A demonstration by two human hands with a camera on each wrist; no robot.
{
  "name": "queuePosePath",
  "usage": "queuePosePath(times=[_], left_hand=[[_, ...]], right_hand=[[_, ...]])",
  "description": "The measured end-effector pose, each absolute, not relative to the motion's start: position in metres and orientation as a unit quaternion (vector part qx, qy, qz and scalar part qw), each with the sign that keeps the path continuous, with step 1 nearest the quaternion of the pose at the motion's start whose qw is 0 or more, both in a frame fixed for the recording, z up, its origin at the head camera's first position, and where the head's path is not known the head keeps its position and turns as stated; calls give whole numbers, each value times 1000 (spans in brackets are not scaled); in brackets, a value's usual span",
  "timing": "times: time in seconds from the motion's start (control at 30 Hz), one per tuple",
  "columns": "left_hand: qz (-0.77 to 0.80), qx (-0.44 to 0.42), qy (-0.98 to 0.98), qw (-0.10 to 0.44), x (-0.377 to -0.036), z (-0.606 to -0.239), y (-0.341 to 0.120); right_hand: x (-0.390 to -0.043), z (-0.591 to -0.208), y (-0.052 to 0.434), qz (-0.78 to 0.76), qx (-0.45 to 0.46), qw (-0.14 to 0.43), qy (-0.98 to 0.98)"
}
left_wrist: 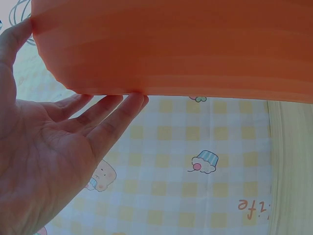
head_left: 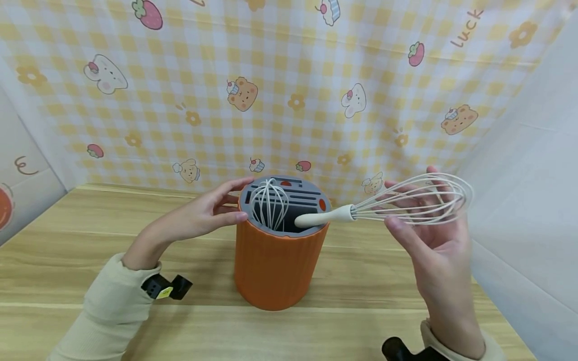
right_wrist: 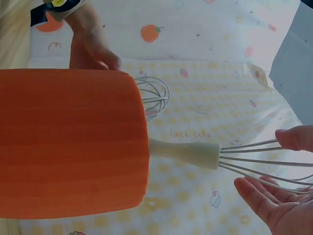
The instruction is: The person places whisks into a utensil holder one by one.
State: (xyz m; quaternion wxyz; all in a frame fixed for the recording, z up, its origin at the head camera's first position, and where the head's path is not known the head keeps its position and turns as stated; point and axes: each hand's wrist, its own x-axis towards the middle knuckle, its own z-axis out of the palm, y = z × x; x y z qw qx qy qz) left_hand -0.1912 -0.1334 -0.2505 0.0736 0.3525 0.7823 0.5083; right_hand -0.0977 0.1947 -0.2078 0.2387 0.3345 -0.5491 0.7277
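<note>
A large whisk (head_left: 336,214) with a cream handle lies tilted across the top of an orange utensil holder (head_left: 280,271), its handle end at the opening. My right hand (head_left: 435,245) holds its wires between thumb and fingers; the right wrist view shows the thumb above the wires and the fingers below. In the holder's front compartment stands a smaller whisk (head_left: 270,203), wire head up, its handle hidden inside. At the holder's left, my left hand (head_left: 205,213) touches the rim and side with its thumb and fingertips (left_wrist: 134,100), fingers fairly straight.
The holder's grey slotted top (head_left: 298,193) has several narrow slots behind the front compartment. It stands on a wood-grain table (head_left: 194,321), with a yellow checked cloth (head_left: 280,65) hanging behind. A white panel (head_left: 524,200) rises at the right.
</note>
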Motion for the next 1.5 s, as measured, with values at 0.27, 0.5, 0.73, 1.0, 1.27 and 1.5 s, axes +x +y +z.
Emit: queuePosePath(times=[0.27,0.5,0.73,1.0,1.27,1.5], left_hand=[[508,351,783,73,-190,-250,-134],[509,352,782,73,-191,-250,-133],[509,351,783,73,-190,-249,-133],[508,349,784,73,-190,-250,-133],[506,348,785,75,-189,-249,-134],[507,348,785,77,-189,-249,-133]], right_hand=[[-96,-209,185,721,324,235,-565],[-102,-217,176,710,344,239,-565],[-107,-221,173,695,349,241,-581],[-115,-226,167,695,362,239,-573],[-119,-225,159,679,339,234,-607],[-128,-228,151,615,301,220,-695]])
